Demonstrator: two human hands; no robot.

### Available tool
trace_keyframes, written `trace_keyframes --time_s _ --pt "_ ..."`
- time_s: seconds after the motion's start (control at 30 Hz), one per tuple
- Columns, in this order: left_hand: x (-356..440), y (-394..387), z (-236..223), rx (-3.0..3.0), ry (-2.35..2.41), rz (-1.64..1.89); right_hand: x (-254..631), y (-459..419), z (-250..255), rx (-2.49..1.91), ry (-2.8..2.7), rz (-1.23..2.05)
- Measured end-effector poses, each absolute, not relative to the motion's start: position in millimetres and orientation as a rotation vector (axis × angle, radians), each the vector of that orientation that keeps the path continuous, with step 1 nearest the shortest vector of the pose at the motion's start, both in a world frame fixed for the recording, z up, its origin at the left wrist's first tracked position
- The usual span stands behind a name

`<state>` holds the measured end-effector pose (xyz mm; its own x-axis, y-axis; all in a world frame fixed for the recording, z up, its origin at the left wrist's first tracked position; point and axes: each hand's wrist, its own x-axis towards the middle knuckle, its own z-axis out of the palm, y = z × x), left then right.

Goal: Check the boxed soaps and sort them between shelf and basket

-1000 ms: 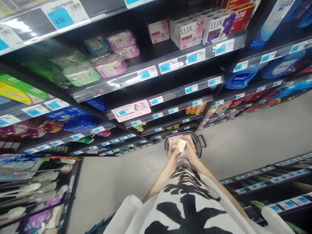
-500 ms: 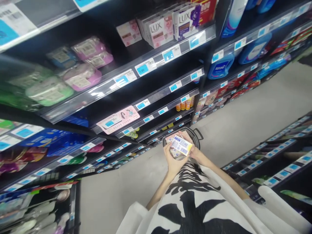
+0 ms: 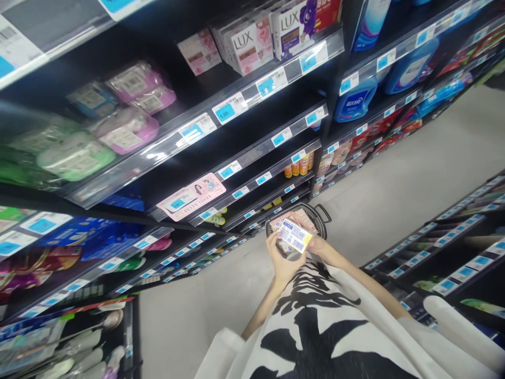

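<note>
Between my hands is a white, blue and yellow soap box (image 3: 294, 235), its printed side facing up. My left hand (image 3: 281, 261) grips its left and lower edges, with the thumb along the near side. At the right end, my right hand (image 3: 317, 244) closes on the yellow part, its fingers partly hidden beneath and behind the box. Below the hands stands a dark basket (image 3: 324, 231) with a handle, holding several pale printed boxes (image 3: 306, 218).
To the left and ahead, shelves hold LUX soap boxes (image 3: 252, 45), wrapped pink soap dishes (image 3: 126, 129) and blue detergent bottles (image 3: 356, 100). A pink sign (image 3: 197, 192) sticks out from a shelf edge. Another rack (image 3: 445, 247) stands on the right, beyond the grey floor (image 3: 379, 184).
The view has shifted slightly, so the upper shelves sit a little further left and higher. Both hands keep hold of the box over the basket, almost unmoved.
</note>
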<state>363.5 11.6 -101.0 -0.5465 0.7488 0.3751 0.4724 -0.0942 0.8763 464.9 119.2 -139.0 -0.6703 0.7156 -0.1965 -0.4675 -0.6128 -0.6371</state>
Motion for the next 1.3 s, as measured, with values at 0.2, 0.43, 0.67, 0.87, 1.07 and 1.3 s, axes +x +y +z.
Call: trace_keyframes --time_s 0.2,0.43,0.67,0.87,1.07,1.3 --pt "358 14 -99 1.315 1.903 1.646 460 123 -129 -0.538 -0.753 2.276" --pt "348 23 -106 1.65 1.955 1.518 457 132 -122 -0.662 -0.692 2.206" --pt "336 29 -111 1.847 1.785 1.331 453 128 -122 -0.707 -0.789 2.23" --pt "335 29 -108 1.809 1.875 1.459 450 127 -118 -0.698 -0.674 2.275" --pt "323 29 -95 1.447 2.018 1.561 449 134 -121 -0.803 -0.564 2.213" --pt "334 27 -99 1.213 1.798 1.32 451 141 -125 -0.908 -0.349 2.336"
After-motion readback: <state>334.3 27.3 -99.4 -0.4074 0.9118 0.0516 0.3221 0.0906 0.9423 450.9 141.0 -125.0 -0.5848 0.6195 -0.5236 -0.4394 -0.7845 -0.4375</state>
